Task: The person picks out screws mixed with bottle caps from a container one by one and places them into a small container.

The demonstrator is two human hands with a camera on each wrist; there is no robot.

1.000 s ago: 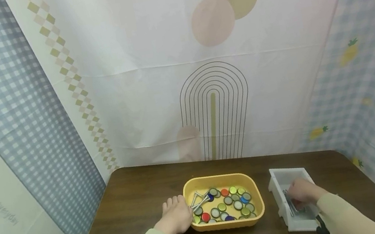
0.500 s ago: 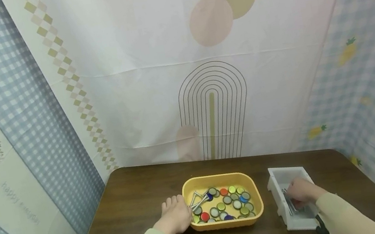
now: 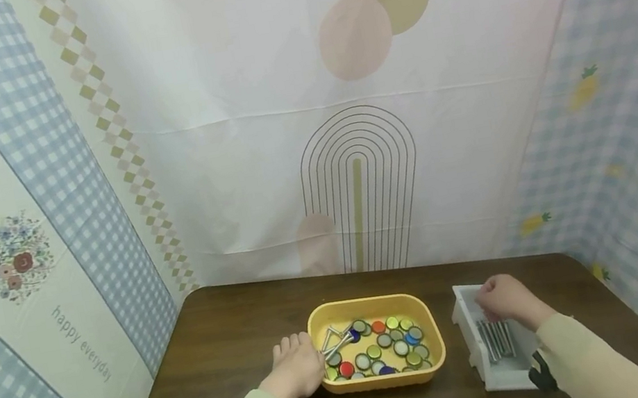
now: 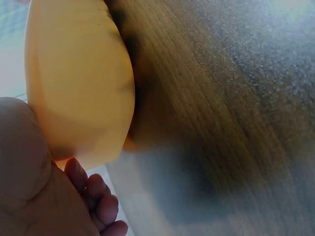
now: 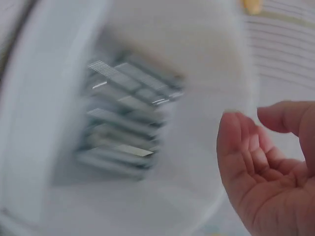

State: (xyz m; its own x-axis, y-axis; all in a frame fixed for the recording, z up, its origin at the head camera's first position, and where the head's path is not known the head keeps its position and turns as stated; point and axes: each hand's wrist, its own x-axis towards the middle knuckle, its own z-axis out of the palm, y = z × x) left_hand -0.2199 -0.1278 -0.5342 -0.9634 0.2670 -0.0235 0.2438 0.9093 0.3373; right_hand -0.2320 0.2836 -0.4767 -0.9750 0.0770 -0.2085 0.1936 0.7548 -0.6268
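Note:
At the left end of a yellow plastic basket point(image 3: 383, 381), my left hand point(image 3: 298, 367) grips the wall. In the left wrist view its curled fingers point(image 4: 106, 201) lie against the outside, while the thumb tip is hidden. Inside the basket are several bottle caps point(image 3: 401, 348) and a few silver screws point(image 3: 338, 345). My right hand point(image 3: 508, 299) is over the far part of a white plastic bin point(image 3: 510, 380). Its thumb and fingertips are apart with nothing between them in the right wrist view. Several silver metal screws point(image 3: 497, 339) lie side by side in the bin, blurred up close point(image 5: 123, 118).
Both containers stand on a dark brown wooden table point(image 3: 234, 333), with a gap between them. A white patterned cloth point(image 3: 242, 191) hangs behind the table. Checked cloths hang at the left point(image 3: 100, 214) and right point(image 3: 613, 178).
My right hand has lifted from the screws and moved toward the bin's far end, uncovering them. The left hand stays on the basket. The head view has turned slightly left.

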